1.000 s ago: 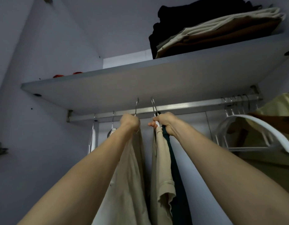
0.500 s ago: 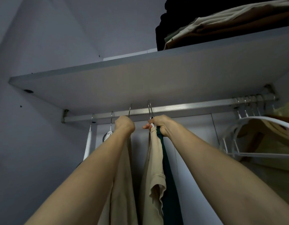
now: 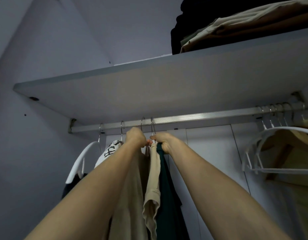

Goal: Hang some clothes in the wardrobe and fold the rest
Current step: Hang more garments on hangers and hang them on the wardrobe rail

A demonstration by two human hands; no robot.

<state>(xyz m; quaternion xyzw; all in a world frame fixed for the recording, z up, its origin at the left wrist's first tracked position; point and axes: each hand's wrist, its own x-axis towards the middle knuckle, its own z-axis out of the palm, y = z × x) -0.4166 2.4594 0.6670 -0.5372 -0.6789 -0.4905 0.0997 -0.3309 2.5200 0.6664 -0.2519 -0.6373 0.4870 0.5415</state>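
1. Beige shirt [image 3: 154, 172] hangs from the metal rail [image 3: 193, 116] under the wardrobe shelf [image 3: 149, 87], its short sleeve drooping toward the near edge of the view; its lower part is cut off by the frame.
2. A dark green garment [image 3: 167, 184] hangs just right of it, touching it, and its shape is hard to make out in the dim light.
3. The right hand [image 3: 162, 142] has its fingers curled round the tops of these two garments just below a wire hook [image 3: 152, 125] on the rail; the hanger itself is hidden by the fist and cloth.
4. The left hand [image 3: 135, 137] is closed in a fist at the neck of the next hook [image 3: 142, 124], with another beige garment [image 3: 132, 196] hanging beneath it; what exactly its fingers clamp is hidden by the back of the hand.
5. The two hands meet, fingertips touching.
6. Further left hang a white printed garment [image 3: 111, 149], mostly hidden behind the left forearm, and a white hanger [image 3: 84, 158] with dark cloth below it.
7. At the right end of the rail, white empty hangers [image 3: 253, 153] bunch beside a yellowish garment [image 3: 295, 153], cut off at the frame edge.
8. Folded clothes [image 3: 236, 30] lie on the shelf, their tops out of view.
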